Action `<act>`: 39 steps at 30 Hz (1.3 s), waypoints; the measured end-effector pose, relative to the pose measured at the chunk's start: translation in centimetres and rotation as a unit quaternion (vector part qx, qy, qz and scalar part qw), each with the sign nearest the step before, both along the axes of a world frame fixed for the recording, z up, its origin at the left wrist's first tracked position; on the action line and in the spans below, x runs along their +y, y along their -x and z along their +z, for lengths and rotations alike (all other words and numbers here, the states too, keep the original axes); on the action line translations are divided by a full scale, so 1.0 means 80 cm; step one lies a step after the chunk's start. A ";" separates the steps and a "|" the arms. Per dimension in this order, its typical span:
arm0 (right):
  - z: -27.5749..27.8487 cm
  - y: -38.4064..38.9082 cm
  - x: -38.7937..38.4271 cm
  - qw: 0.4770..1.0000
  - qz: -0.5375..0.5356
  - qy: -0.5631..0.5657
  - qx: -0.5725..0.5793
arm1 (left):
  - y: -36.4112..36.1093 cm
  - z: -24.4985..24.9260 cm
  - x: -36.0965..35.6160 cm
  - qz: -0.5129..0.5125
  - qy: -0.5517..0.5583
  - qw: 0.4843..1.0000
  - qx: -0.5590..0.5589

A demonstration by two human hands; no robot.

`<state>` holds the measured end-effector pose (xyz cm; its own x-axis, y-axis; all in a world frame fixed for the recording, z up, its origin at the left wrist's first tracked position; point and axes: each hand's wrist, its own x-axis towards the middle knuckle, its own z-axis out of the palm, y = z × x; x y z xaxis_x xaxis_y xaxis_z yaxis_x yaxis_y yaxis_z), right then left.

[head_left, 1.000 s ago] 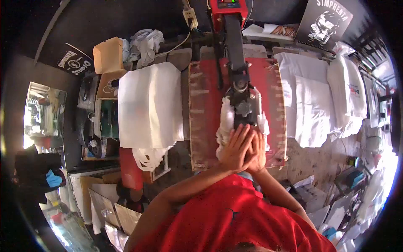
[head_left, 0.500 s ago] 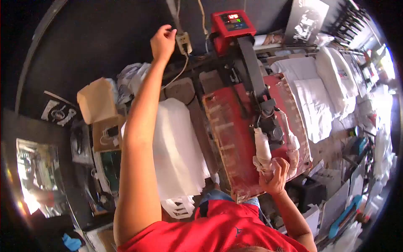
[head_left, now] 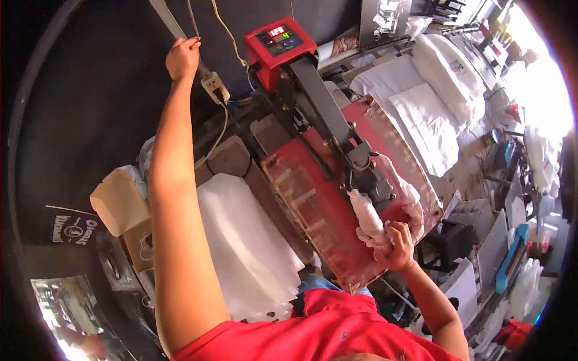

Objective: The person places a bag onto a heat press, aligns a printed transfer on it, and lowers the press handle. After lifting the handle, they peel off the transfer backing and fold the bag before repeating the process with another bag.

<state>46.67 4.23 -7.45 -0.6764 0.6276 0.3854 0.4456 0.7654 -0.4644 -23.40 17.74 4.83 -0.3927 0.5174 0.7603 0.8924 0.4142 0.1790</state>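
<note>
My left hand (head_left: 182,58) is raised at the dark wall, its fingertips pinched on a thin cord (head_left: 193,24) above a power outlet box (head_left: 215,86). A plug sits in the box. My right hand (head_left: 397,248) is closed around the lower end of the white-wrapped handle (head_left: 368,218) of a heat press. The press has a red platen (head_left: 337,198), worn along its taped edges, and a dark lever arm (head_left: 319,99). Its red control box (head_left: 280,49) shows lit digits. A second wrapped bar (head_left: 404,186) runs to the right of the handle.
A stack of white sheets (head_left: 241,246) lies left of the press. An open cardboard box (head_left: 120,201) stands farther left. Folded white cloth (head_left: 421,120) rests on the right, with boards and a blue tool (head_left: 512,259) beyond. A yellowish cable (head_left: 229,30) hangs along the wall.
The view has shifted and turned, so the press appears farther left. My left hand has moved onto the cord from beside it. My right hand remains at the wrapped handle.
</note>
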 end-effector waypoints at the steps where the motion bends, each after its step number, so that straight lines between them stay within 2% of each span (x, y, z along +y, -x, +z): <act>1: 0.001 -0.002 0.002 1.000 0.004 0.004 -0.005 | 0.002 -0.001 0.002 -0.002 0.000 1.000 0.001; 6: 0.006 0.000 0.001 1.000 0.010 0.012 -0.007 | 0.004 0.003 0.014 -0.043 0.002 0.995 0.095; 7: 0.006 -0.001 0.002 1.000 0.009 0.013 -0.008 | 0.002 -0.002 0.015 -0.013 -0.005 0.996 0.083; 14: 0.001 -0.002 0.000 1.000 0.004 0.015 -0.002 | -0.002 -0.016 -0.022 -0.004 -0.038 0.999 0.002; 18: -0.001 -0.004 0.002 1.000 0.005 0.013 -0.004 | 0.011 -0.017 -0.031 -0.028 -0.073 0.996 0.052; 20: 0.000 -0.003 -0.001 1.000 0.006 0.015 -0.002 | 0.008 -0.020 -0.039 -0.076 -0.074 0.993 -0.050; 21: 0.001 -0.004 -0.001 1.000 0.003 0.015 -0.004 | 0.005 -0.023 -0.044 -0.075 -0.074 0.993 -0.048; 23: -0.002 -0.005 0.001 1.000 0.001 0.012 -0.004 | -0.002 -0.034 -0.052 -0.036 -0.167 0.982 -0.086; 24: -0.004 -0.005 0.000 1.000 -0.001 0.016 -0.002 | 0.004 -0.048 -0.053 -0.036 -0.167 0.982 -0.085; 26: -0.003 -0.005 -0.001 1.000 -0.001 0.018 0.001 | 0.008 -0.070 -0.057 0.063 -0.138 0.969 -0.193; 28: 0.002 -0.005 0.001 0.999 0.006 0.032 -0.010 | 0.003 -0.088 -0.056 0.085 -0.063 0.972 -0.212; 31: 0.001 -0.004 0.002 1.000 0.013 0.017 -0.007 | -0.013 -0.092 -0.041 0.100 -0.055 0.964 -0.238; 33: 0.000 -0.005 0.003 1.000 0.017 0.011 -0.005 | -0.015 -0.090 -0.030 0.159 -0.035 0.958 -0.235; 39: -0.003 -0.007 0.001 1.000 0.005 0.022 -0.007 | 0.002 -0.098 -0.022 0.147 -0.041 0.960 -0.235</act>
<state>47.23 4.30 -7.66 -0.6883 0.6363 0.3485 0.4438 0.7493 -0.4916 -23.55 16.01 -3.00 -0.8218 0.2775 0.4977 0.5524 0.6024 0.5762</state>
